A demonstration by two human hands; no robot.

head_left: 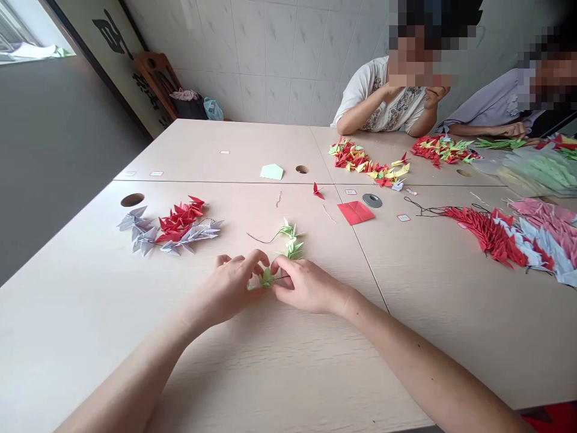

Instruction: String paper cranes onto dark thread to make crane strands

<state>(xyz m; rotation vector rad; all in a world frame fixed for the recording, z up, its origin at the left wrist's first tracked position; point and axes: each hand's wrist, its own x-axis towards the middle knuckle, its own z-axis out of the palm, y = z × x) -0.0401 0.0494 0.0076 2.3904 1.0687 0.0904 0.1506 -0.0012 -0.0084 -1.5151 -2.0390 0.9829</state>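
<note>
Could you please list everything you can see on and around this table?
Green paper crane string: one, pale green on black cord, table centre.
Red-and-grey crane bunch: one, left.
Red, yellow and green crane bunches: two, far side.
Red, grey and pink crane heap: one, right.
Pale green paper pentagon: one, far side.
Red paper square: one, right of centre.
Seated people: two, far corner.
Joined tables: pale wood, filling the view.
Left hand: one, pinching the string.
Right hand: one, pinching it too.
</note>
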